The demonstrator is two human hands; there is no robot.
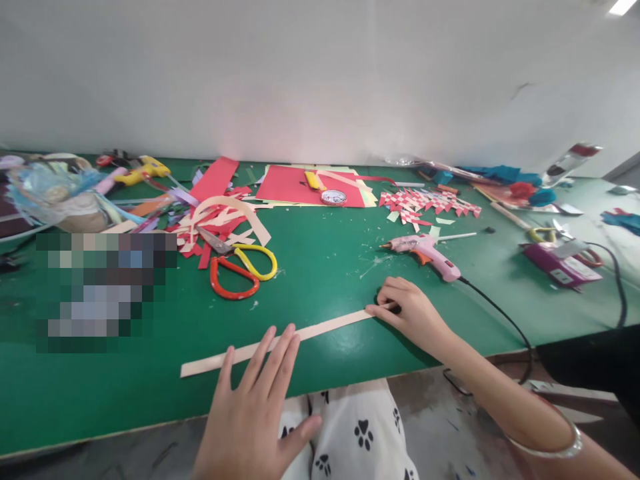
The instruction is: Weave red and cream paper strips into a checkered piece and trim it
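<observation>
A long cream paper strip (330,327) lies slanted on the green table (320,267) near the front edge. My left hand (260,400) lies flat with its fingers stretched out, pressing the strip's left part. My right hand (407,310) has its fingers curled and pinched on the strip's right end. A pink glue gun (425,250) lies just beyond my right hand, and its black cord (500,317) trails off the table edge.
Scissors with a red and a yellow handle (240,267) lie left of centre beside a heap of paper scraps (215,217). Red paper sheets (300,187), a woven red-and-white strip piece (430,203) and a purple box (560,267) sit farther back.
</observation>
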